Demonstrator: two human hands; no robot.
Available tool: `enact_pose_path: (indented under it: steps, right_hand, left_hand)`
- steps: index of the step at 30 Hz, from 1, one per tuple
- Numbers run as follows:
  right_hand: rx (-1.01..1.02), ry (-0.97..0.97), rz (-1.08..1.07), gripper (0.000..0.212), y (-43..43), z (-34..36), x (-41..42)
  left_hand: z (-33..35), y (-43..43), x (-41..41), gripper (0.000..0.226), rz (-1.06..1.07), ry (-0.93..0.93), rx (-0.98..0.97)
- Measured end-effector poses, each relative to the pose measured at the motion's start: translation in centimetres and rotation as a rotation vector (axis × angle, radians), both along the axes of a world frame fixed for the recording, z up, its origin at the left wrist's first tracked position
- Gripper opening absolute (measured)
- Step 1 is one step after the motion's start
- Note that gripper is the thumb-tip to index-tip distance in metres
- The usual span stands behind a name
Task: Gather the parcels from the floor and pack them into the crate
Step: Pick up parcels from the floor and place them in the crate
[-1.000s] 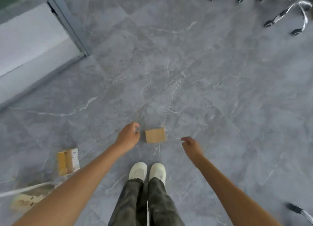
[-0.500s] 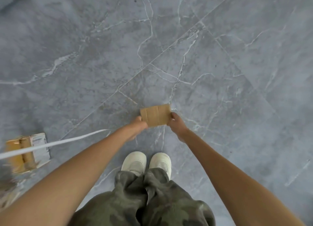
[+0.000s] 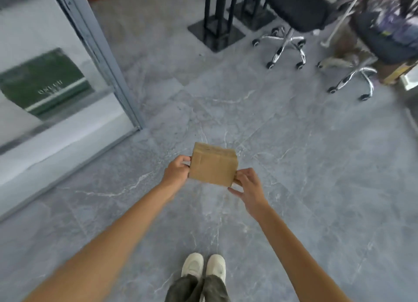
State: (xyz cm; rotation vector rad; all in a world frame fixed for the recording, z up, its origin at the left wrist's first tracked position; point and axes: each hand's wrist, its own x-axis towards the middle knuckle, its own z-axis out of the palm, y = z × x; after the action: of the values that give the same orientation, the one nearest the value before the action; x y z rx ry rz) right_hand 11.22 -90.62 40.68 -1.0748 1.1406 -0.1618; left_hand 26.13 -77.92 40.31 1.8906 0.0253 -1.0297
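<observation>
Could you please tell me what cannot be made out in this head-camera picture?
1. Crate: outside the head view, so its place is unknown.
2. Brown cardboard parcel: underside and far face are turned away, so any label is hidden.
3. Left hand and right hand: fingers behind the parcel are covered by it.
4. Green panel with pale lettering: too blurred to read.
5. Load on the black office chair: blurred and cut by the top-right edge.
</observation>
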Motion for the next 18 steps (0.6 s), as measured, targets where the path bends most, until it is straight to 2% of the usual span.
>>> enact_pose_path:
  steps: [2,4,8,13,16,18]
  right_hand:
    - [-0.021,-0.107,-0.041,0.020,0.7,7.5,1.5]
    - [-0.066,-0.215,-0.040,0.023,1.6,14.9,2.5]
    - [-0.186,-0.407,0.079,0.029,5.2,29.1,3.0]
    - [-0.402,-0.550,0.190,0.029,9.8,41.1,1.9]
    - [-0.478,-0.630,0.201,0.029,11.5,45.4,0.4]
    - [-0.539,-0.655,0.204,0.036,12.9,47.3,-1.1]
  left_hand:
    - [8.2,0.4,1.7,0.013,0.057,-0.032,-0.097]
    - [16.2,1.7,3.0,0.021,0.119,-0.052,-0.200]
    - [31.6,6.9,3.6,0.039,0.170,-0.211,-0.341]
    - [43.7,13.2,0.1,0.033,0.123,-0.469,-0.451]
    - [48.3,16.0,-2.9,0.042,0.128,-0.596,-0.433]
    - [50.2,17.7,-5.6,0.043,0.122,-0.673,-0.415]
